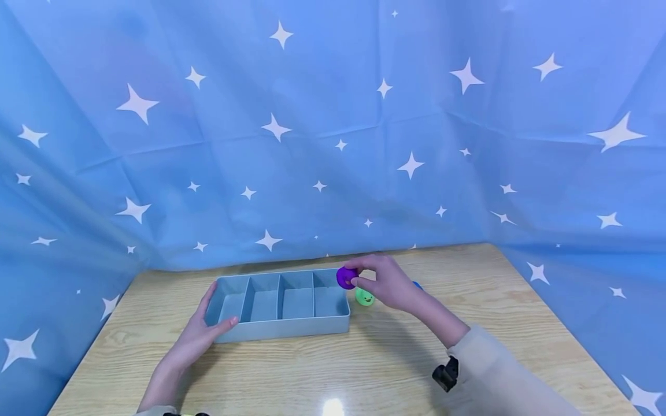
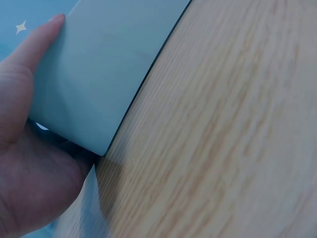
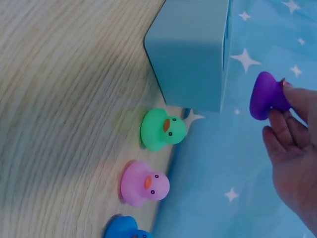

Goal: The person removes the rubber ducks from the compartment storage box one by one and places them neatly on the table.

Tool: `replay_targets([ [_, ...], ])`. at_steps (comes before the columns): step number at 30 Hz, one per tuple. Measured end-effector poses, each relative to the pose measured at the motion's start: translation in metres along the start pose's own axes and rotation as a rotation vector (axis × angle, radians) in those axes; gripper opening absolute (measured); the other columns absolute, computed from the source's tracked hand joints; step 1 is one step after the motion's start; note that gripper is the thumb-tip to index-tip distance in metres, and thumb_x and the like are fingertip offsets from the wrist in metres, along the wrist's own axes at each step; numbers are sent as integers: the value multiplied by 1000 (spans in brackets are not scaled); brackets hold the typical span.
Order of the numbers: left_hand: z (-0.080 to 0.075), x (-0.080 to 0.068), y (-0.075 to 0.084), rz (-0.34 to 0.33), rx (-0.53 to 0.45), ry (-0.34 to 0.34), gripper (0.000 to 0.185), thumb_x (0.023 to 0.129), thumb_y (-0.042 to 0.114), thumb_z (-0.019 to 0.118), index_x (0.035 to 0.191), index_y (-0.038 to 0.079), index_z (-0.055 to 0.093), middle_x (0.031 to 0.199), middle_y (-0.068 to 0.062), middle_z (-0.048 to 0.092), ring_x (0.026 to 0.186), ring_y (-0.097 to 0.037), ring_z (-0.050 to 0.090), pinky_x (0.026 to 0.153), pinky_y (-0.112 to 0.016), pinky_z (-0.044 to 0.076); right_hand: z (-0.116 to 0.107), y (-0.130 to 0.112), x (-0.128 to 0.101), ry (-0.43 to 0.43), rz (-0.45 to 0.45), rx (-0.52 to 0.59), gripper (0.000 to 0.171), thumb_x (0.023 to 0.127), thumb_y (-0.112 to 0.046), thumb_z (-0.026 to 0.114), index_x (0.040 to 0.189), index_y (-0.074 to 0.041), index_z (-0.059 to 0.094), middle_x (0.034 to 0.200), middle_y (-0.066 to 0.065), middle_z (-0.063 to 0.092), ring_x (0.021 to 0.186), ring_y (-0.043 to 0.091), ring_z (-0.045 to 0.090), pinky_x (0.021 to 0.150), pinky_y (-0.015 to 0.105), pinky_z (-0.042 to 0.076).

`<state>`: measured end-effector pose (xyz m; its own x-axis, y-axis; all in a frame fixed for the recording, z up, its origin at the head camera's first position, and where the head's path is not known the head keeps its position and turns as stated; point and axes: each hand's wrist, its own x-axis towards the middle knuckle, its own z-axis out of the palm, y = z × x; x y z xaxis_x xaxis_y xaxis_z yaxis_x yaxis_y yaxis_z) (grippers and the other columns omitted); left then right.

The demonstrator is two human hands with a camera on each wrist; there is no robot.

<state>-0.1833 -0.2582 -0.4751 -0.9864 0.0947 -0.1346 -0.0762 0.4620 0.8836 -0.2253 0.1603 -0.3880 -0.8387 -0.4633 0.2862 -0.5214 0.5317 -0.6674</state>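
My right hand [image 1: 391, 281] pinches a purple rubber duck [image 1: 346, 278] between thumb and fingers, above the right end of a pale blue divided box [image 1: 291, 330]. In the right wrist view the duck [image 3: 267, 96] is clear of the box [image 3: 188, 64]. My left hand [image 1: 196, 340] grips the left end of the box, thumb against the front wall and fingers along the end. The left wrist view shows that hand's thumb flat on the box wall [image 2: 109, 74]. All the box's visible compartments are bare. A green rubber duck [image 1: 365, 297] sits just right of the box.
A pink duck [image 3: 143, 183] and a blue duck [image 3: 124, 229] stand in a row with the green one on the wooden table [image 1: 322, 370]. In the head view the right hand mostly hides them. A blue star-patterned cloth [image 1: 333, 162] hangs behind the table.
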Motion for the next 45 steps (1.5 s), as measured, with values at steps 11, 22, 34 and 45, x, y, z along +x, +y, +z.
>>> replay_targets([
  [11,-1,1,-1,-5,9,1,106,98,32,72,165,28,-10,171,-19,-7,150,-55,-2,112,-78,14,-8,4,-7,-3,-16,-19,38,93,0,73,130,3,67,114,6,71,103,22,68,95,46,54],
  [22,0,0,0,-2,36,2,107,97,36,72,165,26,-11,170,-22,-5,149,-58,3,110,-78,18,-21,18,-16,35,16,-8,33,92,3,73,125,0,70,112,5,70,96,17,66,96,47,55],
  [34,0,-2,2,-1,28,-4,106,97,38,71,165,27,-11,170,-21,-6,149,-57,0,111,-77,16,-38,36,-33,85,36,-37,32,92,5,72,123,1,71,110,6,71,91,18,64,91,45,57],
  [45,-1,-2,-1,3,3,-5,106,97,40,71,165,28,-10,171,-18,-6,151,-54,-3,112,-77,14,-60,58,-57,113,71,-97,32,93,9,68,124,3,70,118,14,71,96,25,67,86,43,58],
])
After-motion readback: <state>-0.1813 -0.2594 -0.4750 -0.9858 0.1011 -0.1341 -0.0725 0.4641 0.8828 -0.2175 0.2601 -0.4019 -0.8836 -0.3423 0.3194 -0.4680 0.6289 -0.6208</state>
